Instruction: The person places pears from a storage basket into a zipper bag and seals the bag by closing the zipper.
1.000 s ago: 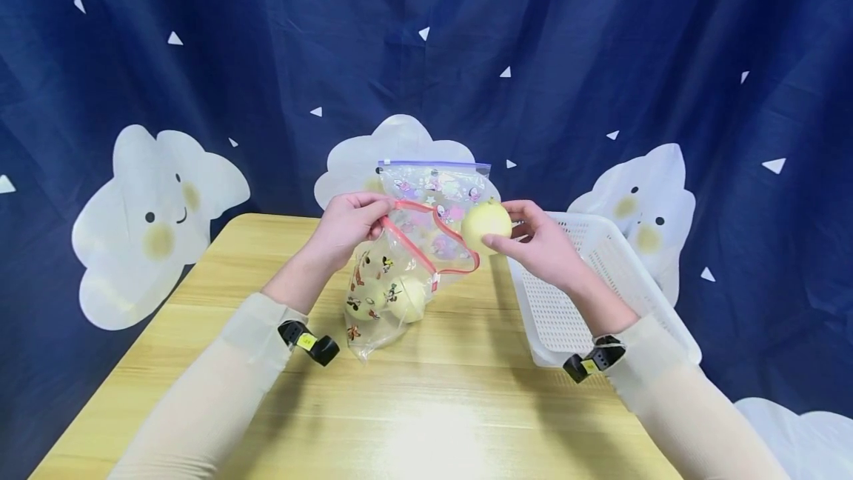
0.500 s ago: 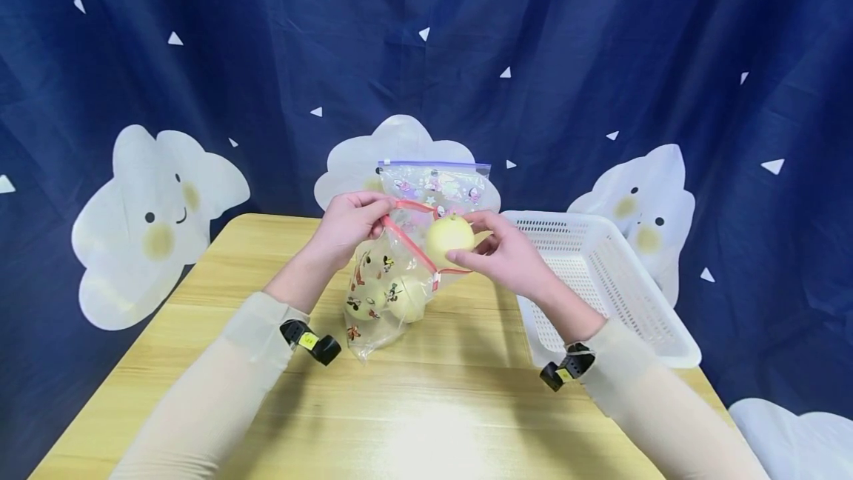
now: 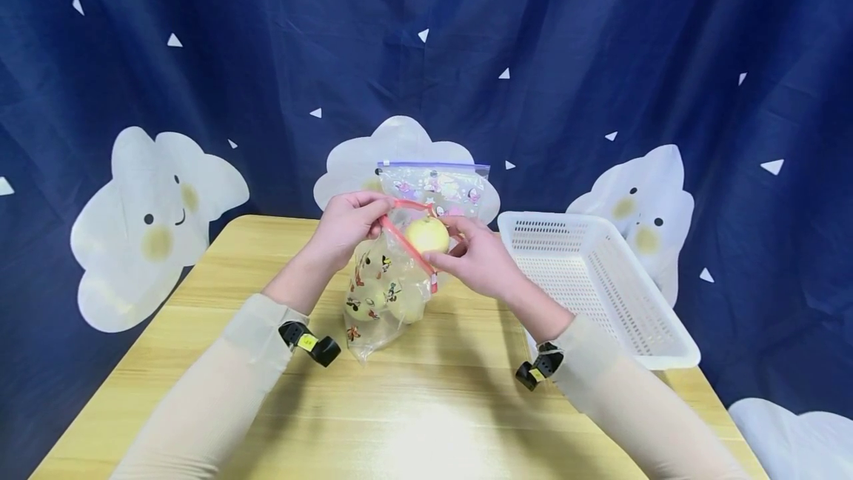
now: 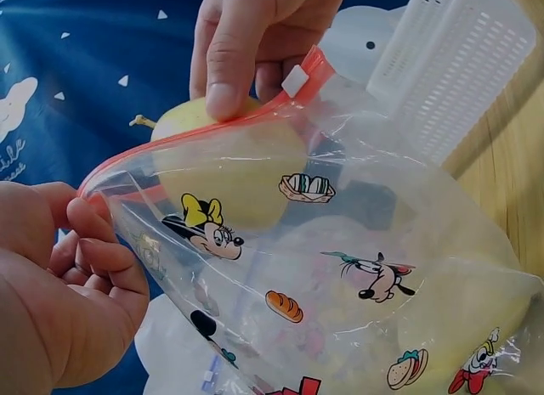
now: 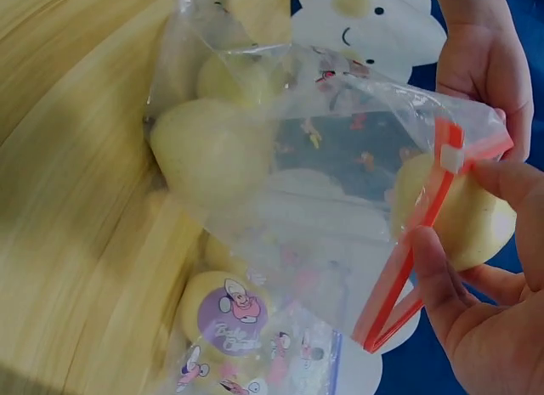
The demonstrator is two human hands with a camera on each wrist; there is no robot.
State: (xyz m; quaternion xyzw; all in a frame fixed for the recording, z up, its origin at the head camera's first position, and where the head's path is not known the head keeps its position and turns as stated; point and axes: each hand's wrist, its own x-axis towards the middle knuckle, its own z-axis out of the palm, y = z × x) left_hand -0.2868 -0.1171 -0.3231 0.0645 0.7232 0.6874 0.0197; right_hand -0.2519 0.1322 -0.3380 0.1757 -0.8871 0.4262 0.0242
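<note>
My left hand point(image 3: 349, 227) pinches the red-edged mouth of a clear zip bag point(image 4: 340, 234) printed with cartoon figures. Round yellow fruits, apparently pears point(image 5: 208, 153), lie in the bottom of that bag. With thumb and fingers my right hand point(image 3: 481, 254) grips another pear point(image 3: 426, 235), its stem showing in the left wrist view. This pear sits in the bag's mouth, partly behind the clear film. The right thumb lies by the red zip edge, near a white slider point(image 5: 452, 159).
Behind stands a second zip bag point(image 3: 433, 180) with a purple top, holding yellow fruit. To the right is a white perforated basket point(image 3: 633, 295) on the wooden table point(image 3: 266, 421). A blue curtain point(image 3: 546, 35) with clouds hangs at the back.
My right hand has carried the pear leftward and slightly down, from beside the bag's mouth into it. The left hand keeps its hold on the bag's edge.
</note>
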